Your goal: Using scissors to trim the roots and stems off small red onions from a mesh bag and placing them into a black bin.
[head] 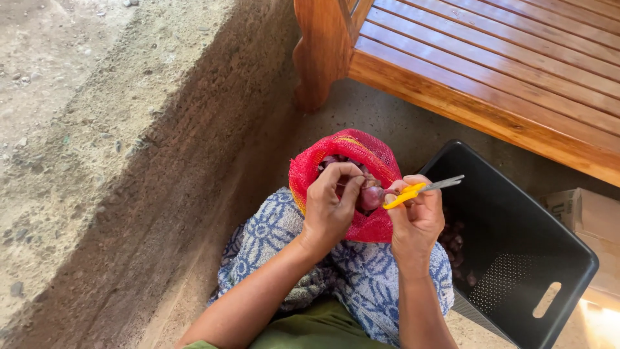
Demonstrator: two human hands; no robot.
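A shallot (372, 196), small and reddish-purple, sits between the two hands just above the open mouth of a red mesh bag (361, 152), which rests on the person's lap. The left hand (330, 203) has its fingertips pinched around the shallot's left side, thumb and fingers curled in over the bag's opening. The right hand (416, 216) is closed around the yellow handles of a pair of scissors (420, 189), whose grey blades point up and to the right, away from the shallot; the handles lie just beside it, and whether they touch it cannot be told. More shallots show dimly inside the bag, under the left fingers. A blue-and-white patterned towel (361, 274) is spread over the lap beneath the bag. To the right stands a black plastic crate (516, 258) with a slotted handle and a few dark shallots at its bottom. Behind it lies a varnished wooden bench (491, 64) with slats, and a cardboard box (584, 216) peeks out at the right edge. The floor is bare concrete (129, 129).
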